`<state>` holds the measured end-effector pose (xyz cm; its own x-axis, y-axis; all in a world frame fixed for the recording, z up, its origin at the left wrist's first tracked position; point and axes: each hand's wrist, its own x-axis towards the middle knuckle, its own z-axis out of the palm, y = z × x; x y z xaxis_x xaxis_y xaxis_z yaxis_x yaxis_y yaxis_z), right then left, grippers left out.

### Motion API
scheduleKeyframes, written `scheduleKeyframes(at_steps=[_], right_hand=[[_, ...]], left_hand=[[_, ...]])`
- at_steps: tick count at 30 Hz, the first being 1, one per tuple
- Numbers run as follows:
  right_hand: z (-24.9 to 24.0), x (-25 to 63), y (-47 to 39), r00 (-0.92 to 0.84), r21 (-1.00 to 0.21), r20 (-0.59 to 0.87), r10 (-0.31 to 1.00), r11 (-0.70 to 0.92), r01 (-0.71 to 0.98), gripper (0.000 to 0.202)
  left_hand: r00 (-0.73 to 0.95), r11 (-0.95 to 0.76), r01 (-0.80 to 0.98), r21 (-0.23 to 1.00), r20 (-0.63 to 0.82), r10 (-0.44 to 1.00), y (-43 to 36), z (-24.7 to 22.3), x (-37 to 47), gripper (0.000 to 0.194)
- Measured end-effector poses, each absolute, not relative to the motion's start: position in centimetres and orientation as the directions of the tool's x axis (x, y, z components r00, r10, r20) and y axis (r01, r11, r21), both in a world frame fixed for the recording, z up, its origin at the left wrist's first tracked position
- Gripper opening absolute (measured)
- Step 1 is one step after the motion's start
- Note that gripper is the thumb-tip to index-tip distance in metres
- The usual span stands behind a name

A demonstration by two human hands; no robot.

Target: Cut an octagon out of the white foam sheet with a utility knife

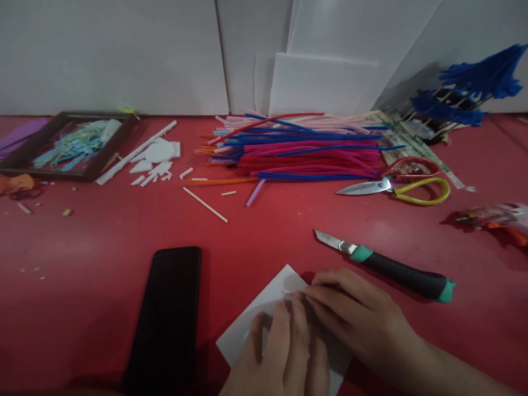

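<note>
A white sheet lies at an angle on the red table near the bottom centre. My left hand is bent over it, its fingertips together near a small pale piece on the sheet. From the right, my right hand rests on the sheet's edge, fingers pressed together close to the left fingertips. What either hand pinches, if anything, is too small to make out. A utility knife with a black and green handle and its blade out lies just beyond my right hand.
A black phone lies on the left. Farther back are white scraps, a pile of coloured pipe cleaners and scissors. A brown frame sits at back left, a blue fringed object at back right. White panels stand behind.
</note>
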<state>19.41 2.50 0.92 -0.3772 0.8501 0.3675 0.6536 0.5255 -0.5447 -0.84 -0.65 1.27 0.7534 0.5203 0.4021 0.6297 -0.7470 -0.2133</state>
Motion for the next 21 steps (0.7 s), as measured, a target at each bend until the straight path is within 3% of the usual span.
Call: scheduleKeyframes(at_steps=[8, 12, 17, 21], right_hand=[[0.8, 19.2, 2.5, -0.329, -0.592, 0.347, 0.878, 0.477, 0.65, 0.03], [0.9, 19.2, 2.6, -0.337, -0.563, 0.387, 0.858, 0.509, 0.651, 0.03], [0.8, 19.5, 3.0, -0.341, -0.532, 0.438, 0.832, 0.546, 0.647, 0.021], [1.2, 19.8, 3.1, -0.325, -0.553, 0.437, 0.839, 0.535, 0.638, 0.016]], left_hand=[[0.784, -0.764, 0.598, -0.241, 0.375, 0.495, -0.6, 1.3, -1.1, 0.033], [0.777, -0.751, 0.616, -0.237, 0.34, 0.53, -0.8, 1.6, -1.1, 0.028], [0.763, -0.764, 0.608, -0.215, 0.423, 0.488, -0.6, 0.9, -0.6, 0.022], [0.648, -0.698, 0.702, -0.141, 0.533, 0.544, -0.7, 0.3, -0.1, 0.026]])
